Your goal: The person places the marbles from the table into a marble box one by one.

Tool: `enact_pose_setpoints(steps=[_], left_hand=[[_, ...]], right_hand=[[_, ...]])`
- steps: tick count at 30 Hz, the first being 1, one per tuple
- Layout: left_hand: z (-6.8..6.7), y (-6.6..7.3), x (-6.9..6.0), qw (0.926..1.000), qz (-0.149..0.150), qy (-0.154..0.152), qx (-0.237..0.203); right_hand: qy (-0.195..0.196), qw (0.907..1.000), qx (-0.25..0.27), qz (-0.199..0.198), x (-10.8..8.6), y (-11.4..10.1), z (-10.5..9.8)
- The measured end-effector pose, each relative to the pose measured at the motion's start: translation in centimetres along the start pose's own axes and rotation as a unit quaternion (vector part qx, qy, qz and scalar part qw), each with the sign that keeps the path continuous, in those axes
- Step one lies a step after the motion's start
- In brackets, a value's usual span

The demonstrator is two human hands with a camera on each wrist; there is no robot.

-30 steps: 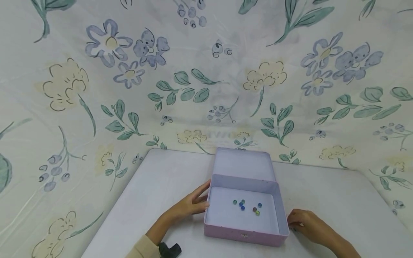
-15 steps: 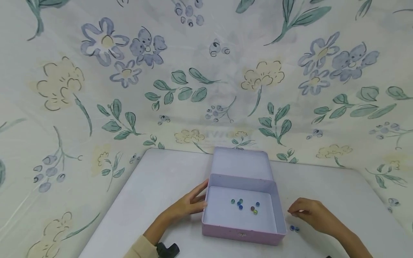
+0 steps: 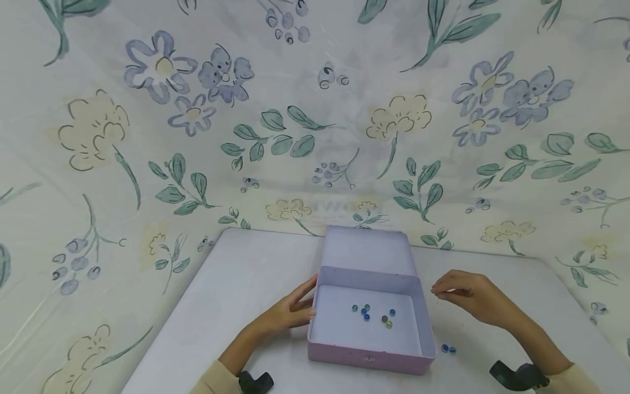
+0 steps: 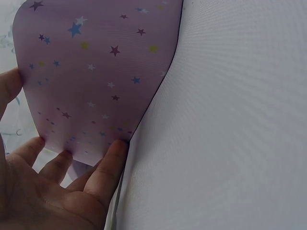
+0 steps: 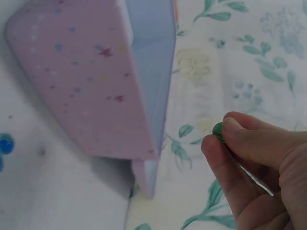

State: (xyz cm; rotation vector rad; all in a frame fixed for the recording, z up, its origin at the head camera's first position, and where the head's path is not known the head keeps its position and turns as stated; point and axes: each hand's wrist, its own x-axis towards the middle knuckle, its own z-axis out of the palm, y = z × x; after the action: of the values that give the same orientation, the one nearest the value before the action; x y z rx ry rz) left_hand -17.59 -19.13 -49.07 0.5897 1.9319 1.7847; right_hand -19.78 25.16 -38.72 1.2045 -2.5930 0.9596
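A pink tin box point(image 3: 361, 353) with a star pattern stands on the table with its lid point(image 3: 369, 249) folded back. Several glass marbles point(image 3: 366, 317) in green, blue, brown and yellow-green lie on its pale floor. My left hand point(image 3: 283, 317) rests against the box's left wall, its fingers spread; in the left wrist view the fingertips point(image 4: 115, 148) touch the starred side. Raised beside the right wall, my right hand point(image 3: 474, 298) pinches a green marble point(image 5: 218, 130) between thumb and finger. Two blue marbles point(image 3: 448, 349) sit on the table outside the box, below that hand.
The white table point(image 3: 261, 262) ends at the back against a floral-patterned sheet point(image 3: 295, 180). Dark straps point(image 3: 519, 376) are worn on both wrists. The raised lid stands behind the box.
My right hand has risen from the table beside the box's right wall and moved up and back. Two blue marbles that it covered now show. My left hand has stayed on the box.
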Motion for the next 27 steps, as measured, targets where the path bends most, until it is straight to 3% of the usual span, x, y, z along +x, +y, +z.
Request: enact_pose_setpoints(steps=[8,19,27], left_hand=[[0.0,0.0,0.0,0.9999,-0.010,0.003,-0.009],[0.1,-0.1,0.0,0.9998,-0.015,0.006,-0.011],[0.0,0.3,0.2,0.9998,-0.015,0.009,-0.009]], right_hand=[[-0.057,0.9978,0.022,-0.026,4.0,-1.1,0.5],[-0.130,0.9909,0.031,-0.015,8.3,-2.1,3.4],[-0.158,0.9856,0.045,-0.042,11.4,-3.1,5.4]])
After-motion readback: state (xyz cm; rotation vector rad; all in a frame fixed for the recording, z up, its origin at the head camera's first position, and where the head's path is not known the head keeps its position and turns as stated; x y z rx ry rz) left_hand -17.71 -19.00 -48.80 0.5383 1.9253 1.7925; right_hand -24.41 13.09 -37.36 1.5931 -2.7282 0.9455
